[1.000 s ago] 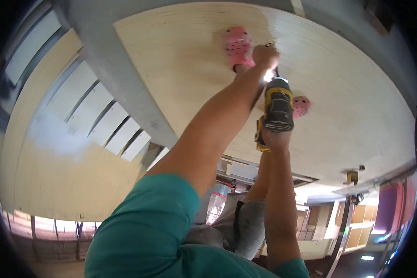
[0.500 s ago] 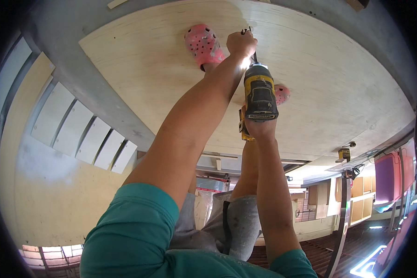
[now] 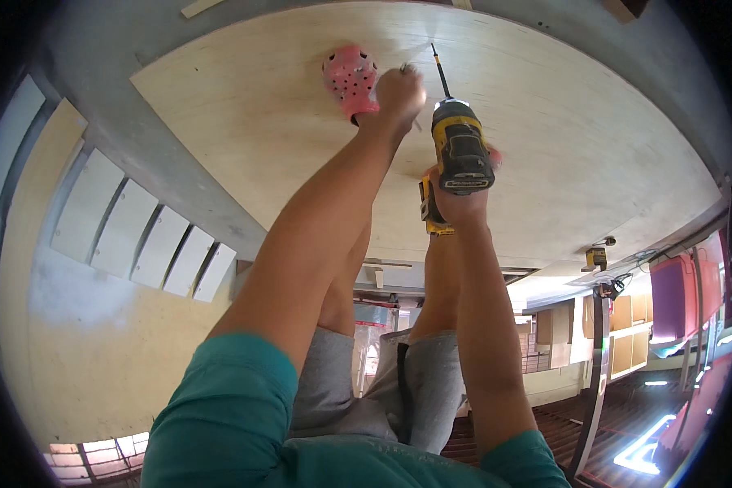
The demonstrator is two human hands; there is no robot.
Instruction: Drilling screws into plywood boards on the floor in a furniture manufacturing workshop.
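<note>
My right hand (image 3: 464, 205) is wrapped round the grip of a yellow and black cordless drill (image 3: 462, 146). From its front a long driver bit (image 3: 440, 71) points away from me, its tip at the face of a large pale plywood sheet (image 3: 561, 106). Left of the bit, my left hand (image 3: 400, 98) is closed, slightly blurred. Small thin pieces poke out above and below its fingers, too small to name. The bit and the left hand are apart.
My feet, in pink clogs (image 3: 350, 80), stand on the plywood. White panels (image 3: 124, 226) lie in a row on another board (image 3: 98, 342) at the left. A yellow and black tool or battery (image 3: 595, 259) sits near the sheet's right edge. Shelving (image 3: 630, 333) stands at the right.
My left hand has moved left and a little nearer, away from the bit. The drill has shifted slightly up the picture, and its bit now shows in full.
</note>
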